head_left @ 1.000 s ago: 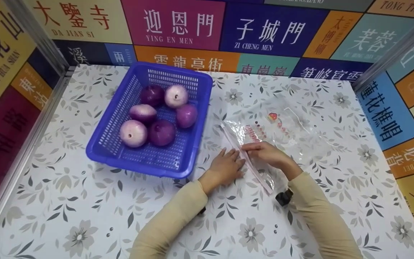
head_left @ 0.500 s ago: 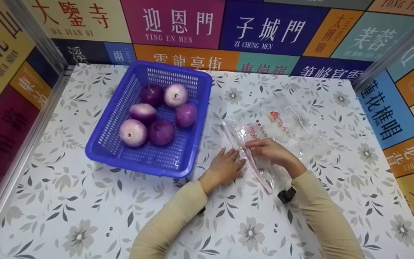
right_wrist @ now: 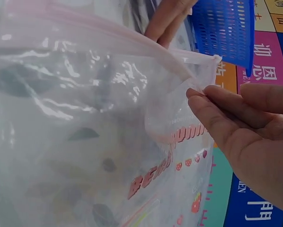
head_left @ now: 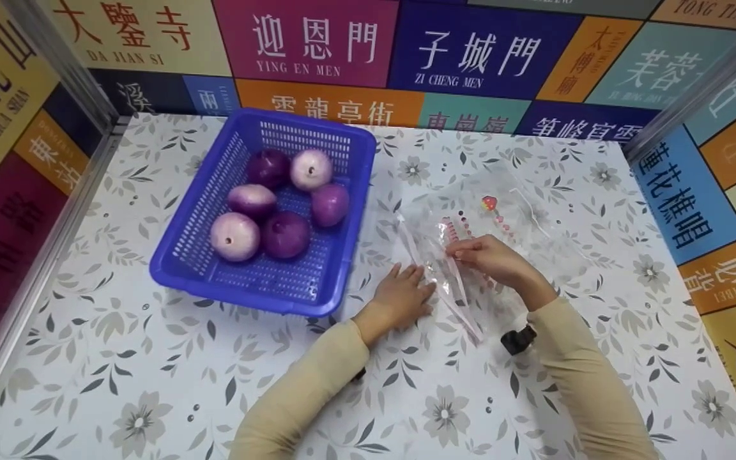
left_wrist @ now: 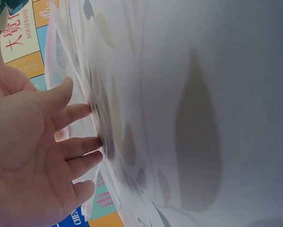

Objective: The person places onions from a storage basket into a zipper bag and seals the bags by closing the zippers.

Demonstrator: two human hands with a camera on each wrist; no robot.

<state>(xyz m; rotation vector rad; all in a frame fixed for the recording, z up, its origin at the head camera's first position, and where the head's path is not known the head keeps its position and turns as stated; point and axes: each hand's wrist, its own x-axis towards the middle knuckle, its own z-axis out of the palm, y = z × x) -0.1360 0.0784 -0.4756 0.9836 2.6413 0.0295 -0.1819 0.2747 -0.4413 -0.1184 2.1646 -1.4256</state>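
Observation:
A clear plastic zip bag (head_left: 515, 217) with strawberry prints and a pink zip edge lies flat at the right of the head view. My right hand (head_left: 496, 260) pinches the upper layer at its mouth, between thumb and fingertips. That layer stands lifted from the lower one in the right wrist view, where the bag (right_wrist: 84, 123) bulges near the fingers. My left hand (head_left: 401, 297) lies at the opposite edge of the mouth, palm down, fingers spread. In the left wrist view the left hand (left_wrist: 37, 142) touches the table surface with its fingertips.
A blue plastic basket (head_left: 250, 300) stands to the left of the hands, holding several purple onions (head_left: 287, 235). A floral cloth (head_left: 151, 358) covers the table. Printed panels (head_left: 310, 45) wall it in at the back and sides.
My right hand has moved right and slightly away from me, drawing the bag's upper layer off the lower one, so the mouth has parted. The left hand has stayed in place.

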